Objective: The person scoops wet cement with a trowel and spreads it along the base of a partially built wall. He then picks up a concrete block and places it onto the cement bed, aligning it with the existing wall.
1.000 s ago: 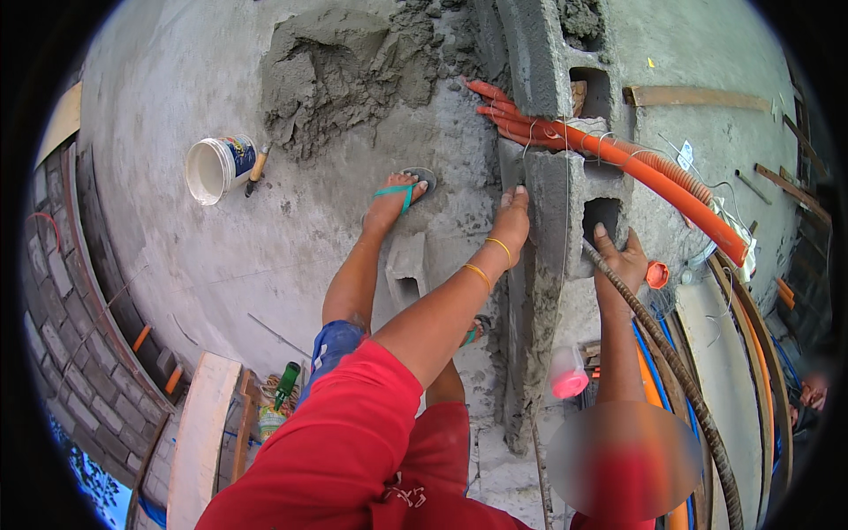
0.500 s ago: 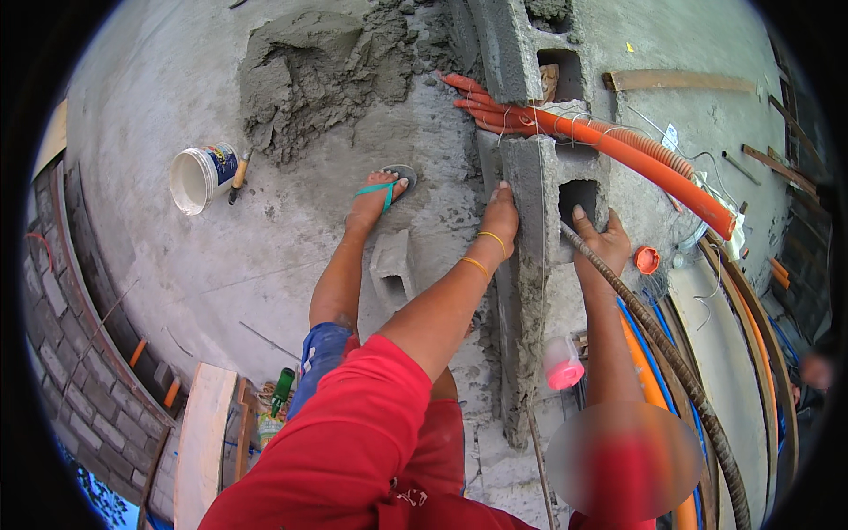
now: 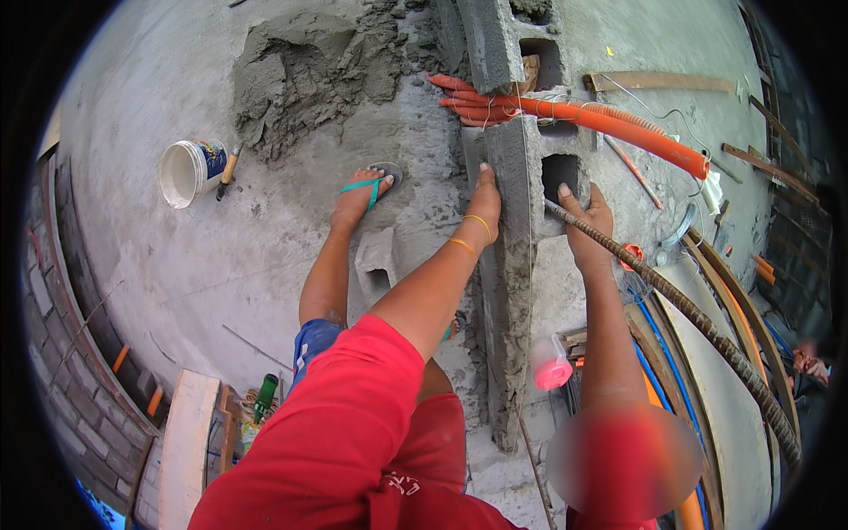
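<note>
A grey hollow concrete block (image 3: 521, 177) sits on the low block wall, and both my hands are on it. My left hand (image 3: 484, 201) presses along its left face, thumb at the upper edge, the other fingers mostly hidden. My right hand (image 3: 588, 228) grips the right side, with the thumb at the rim of an open cell and the fingers over the outer face. A ribbed steel bar (image 3: 671, 296) runs from beside that cell toward the lower right, passing over my right wrist. Thin string hangs along the wall (image 3: 511, 353).
Orange conduits (image 3: 609, 128) cross the wall just beyond the block. Wet mortar (image 3: 305, 75) is heaped at the far left, near a white bucket (image 3: 181, 175) and a wooden-handled tool (image 3: 229, 172). A loose block (image 3: 376, 261) lies by my foot; a pink-lidded container (image 3: 551, 364) is right of the wall.
The view has shifted, so most of the scene sits slightly farther left. Both hands stay on the block, with little visible change in their hold.
</note>
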A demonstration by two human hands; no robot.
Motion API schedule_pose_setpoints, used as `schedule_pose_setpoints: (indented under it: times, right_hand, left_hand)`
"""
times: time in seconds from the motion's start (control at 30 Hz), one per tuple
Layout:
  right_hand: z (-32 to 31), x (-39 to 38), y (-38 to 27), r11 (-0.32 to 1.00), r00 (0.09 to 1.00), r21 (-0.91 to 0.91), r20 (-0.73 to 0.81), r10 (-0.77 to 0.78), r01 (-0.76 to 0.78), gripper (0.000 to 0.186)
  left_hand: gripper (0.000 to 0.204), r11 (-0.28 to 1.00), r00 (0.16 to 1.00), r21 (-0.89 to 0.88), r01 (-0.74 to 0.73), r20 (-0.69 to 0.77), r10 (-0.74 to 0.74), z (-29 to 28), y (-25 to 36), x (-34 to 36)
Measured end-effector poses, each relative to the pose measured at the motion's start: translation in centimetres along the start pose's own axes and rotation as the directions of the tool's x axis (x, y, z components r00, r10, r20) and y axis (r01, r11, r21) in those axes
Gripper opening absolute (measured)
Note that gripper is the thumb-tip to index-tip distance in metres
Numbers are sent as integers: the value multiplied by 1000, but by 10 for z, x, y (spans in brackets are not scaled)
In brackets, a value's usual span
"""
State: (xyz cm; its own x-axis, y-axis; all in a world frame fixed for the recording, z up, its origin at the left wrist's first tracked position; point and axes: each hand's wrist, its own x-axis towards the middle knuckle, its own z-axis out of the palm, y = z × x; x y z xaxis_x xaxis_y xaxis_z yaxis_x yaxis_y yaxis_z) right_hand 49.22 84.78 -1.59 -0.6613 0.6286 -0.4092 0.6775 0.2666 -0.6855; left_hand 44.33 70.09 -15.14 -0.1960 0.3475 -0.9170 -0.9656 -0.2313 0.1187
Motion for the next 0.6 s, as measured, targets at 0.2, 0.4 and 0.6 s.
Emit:
schedule_pose_setpoints:
  times: [0.2,0.4,0.6]
  right_hand:
    - [-4,-2,-1,976,991,214,136,-6,-24,52]
    - [0,-5,-5,976,988,191,135,78,-104,39]
    - [3,-8,-10,959,989,265,127,73,-105,39]
  left_hand:
    - [89,997,996,8,-81,38,81,6,-8,22]
    - [85,994,998,-99,-52,18,54,12,6,45]
    - [82,993,1000,-112,-26,3,26,17,7,39]
